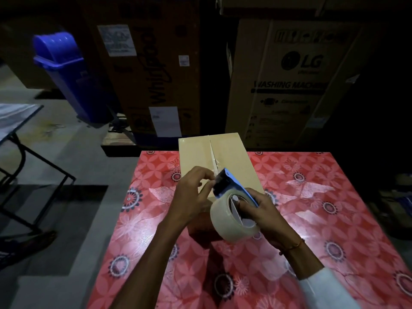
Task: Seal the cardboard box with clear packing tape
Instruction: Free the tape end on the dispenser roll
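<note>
My right hand [263, 216] grips the blue tape dispenser [236, 186], its clear tape roll [231, 221] just below my fingers. My left hand [191, 195] pinches at the tape end by the serrated blade. The cardboard box [214, 161] lies beneath and beyond both hands.

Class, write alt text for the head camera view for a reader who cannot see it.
A right hand holds a blue tape dispenser with a clear roll over a closed cardboard box, while the left hand pinches at its toothed end. The box sits on a red floral table.
</note>
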